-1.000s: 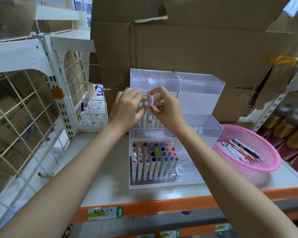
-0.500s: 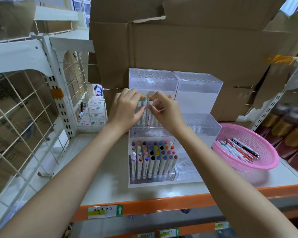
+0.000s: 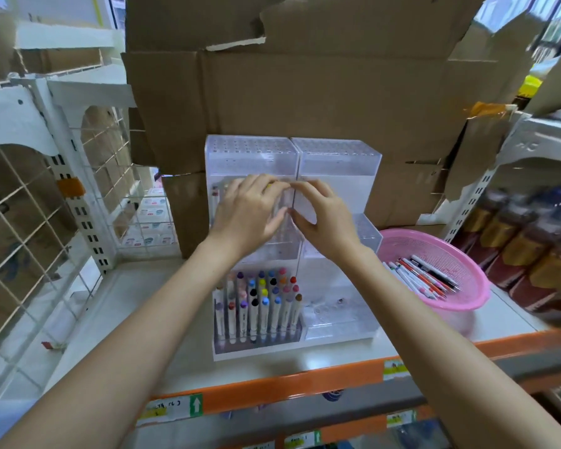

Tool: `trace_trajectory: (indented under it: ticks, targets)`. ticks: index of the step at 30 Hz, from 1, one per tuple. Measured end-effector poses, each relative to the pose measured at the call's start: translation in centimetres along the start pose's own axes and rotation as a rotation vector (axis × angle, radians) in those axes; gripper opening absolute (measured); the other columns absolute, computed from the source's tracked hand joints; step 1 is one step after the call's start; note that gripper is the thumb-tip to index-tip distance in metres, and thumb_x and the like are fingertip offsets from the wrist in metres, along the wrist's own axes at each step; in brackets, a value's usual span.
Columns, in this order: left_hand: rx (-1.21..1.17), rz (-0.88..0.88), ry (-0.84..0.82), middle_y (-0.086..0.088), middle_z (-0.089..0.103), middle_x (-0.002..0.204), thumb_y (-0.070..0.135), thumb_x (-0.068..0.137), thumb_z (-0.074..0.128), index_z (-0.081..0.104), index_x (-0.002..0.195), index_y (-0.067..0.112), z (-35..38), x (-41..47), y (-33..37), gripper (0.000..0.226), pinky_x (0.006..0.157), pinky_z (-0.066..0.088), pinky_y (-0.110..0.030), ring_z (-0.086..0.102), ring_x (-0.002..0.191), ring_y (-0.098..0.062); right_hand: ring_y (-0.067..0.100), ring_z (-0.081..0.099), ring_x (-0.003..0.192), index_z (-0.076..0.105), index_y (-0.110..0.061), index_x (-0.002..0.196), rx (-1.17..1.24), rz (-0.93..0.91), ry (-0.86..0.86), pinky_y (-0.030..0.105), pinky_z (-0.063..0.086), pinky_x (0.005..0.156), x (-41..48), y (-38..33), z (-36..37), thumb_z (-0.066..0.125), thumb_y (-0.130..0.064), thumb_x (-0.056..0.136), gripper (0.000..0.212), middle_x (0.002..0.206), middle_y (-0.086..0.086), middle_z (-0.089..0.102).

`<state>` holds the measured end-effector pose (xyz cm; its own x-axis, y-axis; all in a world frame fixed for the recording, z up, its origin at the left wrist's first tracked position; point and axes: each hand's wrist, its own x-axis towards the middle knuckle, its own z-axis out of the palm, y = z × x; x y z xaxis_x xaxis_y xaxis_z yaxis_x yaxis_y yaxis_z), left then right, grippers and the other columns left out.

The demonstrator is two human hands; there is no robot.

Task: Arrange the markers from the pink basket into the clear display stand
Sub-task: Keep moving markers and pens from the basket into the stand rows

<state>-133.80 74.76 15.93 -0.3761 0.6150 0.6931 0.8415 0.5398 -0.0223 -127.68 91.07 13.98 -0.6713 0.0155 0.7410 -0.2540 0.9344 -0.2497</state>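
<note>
Orange shelf (image 3: 272, 380), arrow label (image 3: 196, 405) blurred, markers (image 3: 259, 306) racked

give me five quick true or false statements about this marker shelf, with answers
1. The pink basket sits right of the clear display stand. True.
2. The stand's top tier is packed with markers. False: no markers stand in it.
3. Upright markers fill the lowest left tier. True.
4. The right hand is reaching into the basket. False: it is up at the stand's middle tier, beside the left hand.
5. The basket is empty. False: loose markers lie in it.
</note>
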Motion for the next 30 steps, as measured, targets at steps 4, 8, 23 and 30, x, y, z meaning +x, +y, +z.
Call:
trace_trajectory:
  ticks: [4, 8, 23, 30]
  targets:
    - [-0.012, 0.049, -0.075, -0.006, 0.062, 0.117, 0.037, 0.087, 0.048, 0.059, 0.122, 0.014, 2.3, 1.8, 3.9, 0.043, 0.09, 0.044, -0.039, 0.059, 0.106, -0.026, 0.027, 0.057, 0.114, 0.055, -0.012, 0.131, -0.075, 0.075, -0.065, 0.035, 0.049, 0.083, -2.7, 3.7, -2.8, 0.066, -0.022, 0.088, 0.046, 0.131, 0.006, 0.057]
    - [-0.031, 0.067, -0.157, -0.007, 0.06, 0.121, 0.039, 0.086, 0.057, 0.056, 0.126, 0.013, 5.5, 3.5, 8.7, 0.048, 0.09, 0.043, -0.04, 0.057, 0.111, -0.028, 0.026, 0.056, 0.114, 0.055, -0.015, 0.133, -0.131, 0.164, -0.108, 0.036, 0.048, 0.092, -5.8, 8.3, -6.4, 0.067, -0.023, 0.087, 0.048, 0.131, 0.007, 0.056]
    - [-0.013, 0.096, -0.5, -0.007, 0.049, 0.122, 0.036, 0.09, 0.051, 0.047, 0.124, 0.014, 16.7, 8.4, 24.0, 0.041, 0.082, 0.04, -0.037, 0.051, 0.11, -0.026, 0.023, 0.052, 0.119, 0.043, -0.024, 0.143, -0.332, 0.435, -0.382, 0.036, 0.048, 0.089, -14.3, 22.2, -13.5, 0.057, -0.037, 0.092, 0.054, 0.139, -0.001, 0.049]
    - [-0.077, -0.165, -0.852, -0.014, 0.042, 0.133, 0.031, 0.089, 0.057, 0.038, 0.135, 0.01, 22.2, 7.1, 24.6, 0.054, 0.094, 0.041, -0.04, 0.046, 0.119, -0.03, 0.029, 0.052, 0.117, 0.04, -0.018, 0.14, -0.361, 0.519, -0.639, 0.038, 0.048, 0.087, -15.5, 25.2, -11.4, 0.059, -0.029, 0.089, 0.056, 0.14, 0.005, 0.045]
